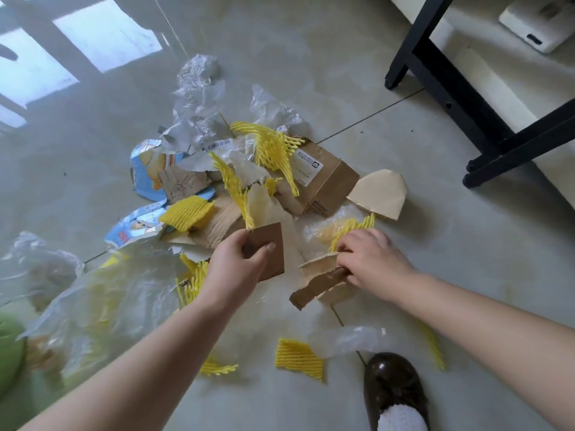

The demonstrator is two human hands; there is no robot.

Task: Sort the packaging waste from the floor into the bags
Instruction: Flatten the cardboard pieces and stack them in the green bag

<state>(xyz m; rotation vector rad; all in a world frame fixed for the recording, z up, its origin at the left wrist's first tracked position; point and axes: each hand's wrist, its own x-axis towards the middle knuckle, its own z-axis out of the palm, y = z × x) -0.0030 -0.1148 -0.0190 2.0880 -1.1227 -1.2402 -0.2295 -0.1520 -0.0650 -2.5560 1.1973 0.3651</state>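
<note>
A heap of packaging waste lies on the tiled floor: yellow foam netting (273, 147), torn cardboard, a brown box (323, 178), blue snack wrappers (146, 172) and crumpled clear plastic (199, 98). My left hand (239, 269) grips a brown cardboard square (273, 244) just above the heap's near edge. Close by on the right, my right hand (370, 259) holds torn cardboard strips (317, 284) low over the floor. A clear plastic bag (102, 300) with yellow netting inside lies at the lower left.
A black table frame (448, 88) stands at the upper right, with a white device (541, 23) behind it. My brown shoe (392, 387) is at the bottom right. Loose yellow netting (298, 359) and a plastic scrap (357, 340) lie near it. Something green (9, 353) shows at the left edge.
</note>
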